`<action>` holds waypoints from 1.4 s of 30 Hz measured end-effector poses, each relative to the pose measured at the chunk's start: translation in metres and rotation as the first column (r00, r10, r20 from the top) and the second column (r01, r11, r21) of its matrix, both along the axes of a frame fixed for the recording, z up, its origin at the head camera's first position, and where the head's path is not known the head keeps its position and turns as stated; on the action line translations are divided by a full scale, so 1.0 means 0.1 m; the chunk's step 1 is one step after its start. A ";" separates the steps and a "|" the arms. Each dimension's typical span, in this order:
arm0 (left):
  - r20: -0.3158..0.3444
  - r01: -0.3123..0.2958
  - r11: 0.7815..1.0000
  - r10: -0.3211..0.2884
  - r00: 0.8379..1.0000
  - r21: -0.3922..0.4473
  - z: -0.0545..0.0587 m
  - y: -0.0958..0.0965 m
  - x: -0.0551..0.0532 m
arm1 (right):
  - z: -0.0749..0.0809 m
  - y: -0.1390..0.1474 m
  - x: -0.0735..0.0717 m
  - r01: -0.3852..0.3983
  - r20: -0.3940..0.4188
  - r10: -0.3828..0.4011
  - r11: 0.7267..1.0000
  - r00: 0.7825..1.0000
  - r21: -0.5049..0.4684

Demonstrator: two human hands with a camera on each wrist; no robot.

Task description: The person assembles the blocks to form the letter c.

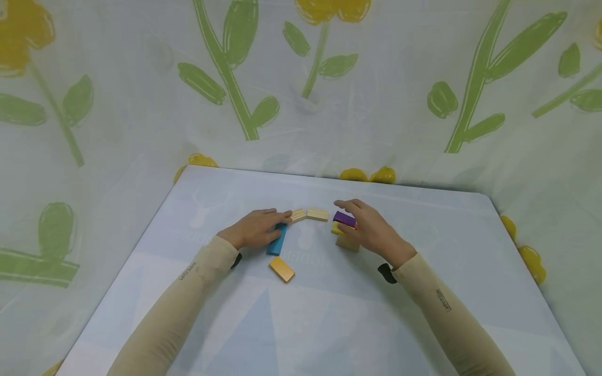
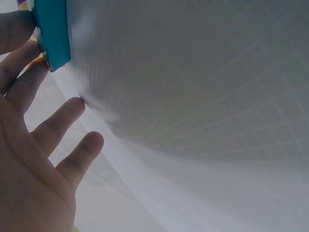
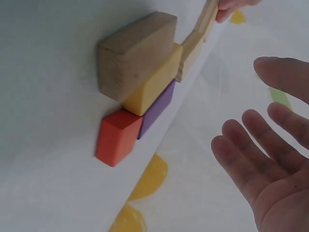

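My left hand [image 1: 254,228] reaches over a blue block [image 1: 277,240], its thumb against the block and its forefinger near the end of a ridged plain wooden block [image 1: 297,215]. In the left wrist view the blue block [image 2: 52,31] meets the thumb and nearest fingertips; the other fingers stretch out free. My right hand [image 1: 371,227] hovers with spread fingers beside a cluster: a purple block [image 1: 345,218], a yellow block [image 1: 336,228] and a plain wooden block [image 1: 347,242]. The right wrist view also shows a red block [image 3: 116,137] there, and the hand apart from them all.
A second plain wooden block [image 1: 317,214] lies between the ridged one and the cluster. An orange block [image 1: 282,269] lies near the blue block's near end. The pale table [image 1: 324,324] meets a flower-patterned curtain [image 1: 376,115] behind.
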State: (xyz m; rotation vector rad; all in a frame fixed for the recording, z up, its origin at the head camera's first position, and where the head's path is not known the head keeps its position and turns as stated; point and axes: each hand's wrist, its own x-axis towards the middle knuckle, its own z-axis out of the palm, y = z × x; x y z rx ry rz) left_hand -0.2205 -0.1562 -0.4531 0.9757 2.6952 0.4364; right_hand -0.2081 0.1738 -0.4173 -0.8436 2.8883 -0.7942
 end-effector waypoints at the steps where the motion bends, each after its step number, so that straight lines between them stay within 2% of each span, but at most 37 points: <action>1: 0.000 0.000 1.000 0.000 1.000 -0.001 0.00 0.00 0.00 | -0.02 0.02 0.02 0.002 0.006 -0.001 1.000 1.000 -0.013; 4: 0.003 -0.001 1.000 0.001 1.000 -0.006 0.00 0.01 -0.01 | -0.09 0.09 0.08 0.002 0.017 -0.001 0.999 1.000 -0.052; 8: 0.002 0.007 1.000 -0.007 1.000 -0.007 0.00 0.01 -0.02 | -0.19 0.17 0.13 -0.013 -0.016 0.011 0.997 1.000 -0.073; 17: 0.009 0.004 1.000 -0.004 1.000 0.002 -0.03 -0.01 -0.01 | -0.38 0.22 0.25 -0.024 -0.081 0.018 0.997 0.997 -0.076; 23: 0.001 0.011 1.000 -0.011 1.000 0.010 -0.03 -0.02 -0.02 | -0.43 0.20 0.26 -0.045 -0.150 0.040 0.999 0.988 -0.029; 34: 0.001 0.003 1.000 -0.003 1.000 0.008 -0.02 -0.01 -0.01 | -0.47 0.18 0.25 -0.046 -0.135 0.050 0.998 0.990 0.033; 42: 0.007 0.003 1.000 -0.003 1.000 0.005 -0.01 -0.01 -0.01 | -0.50 0.17 0.24 -0.020 -0.099 0.025 0.998 0.995 0.058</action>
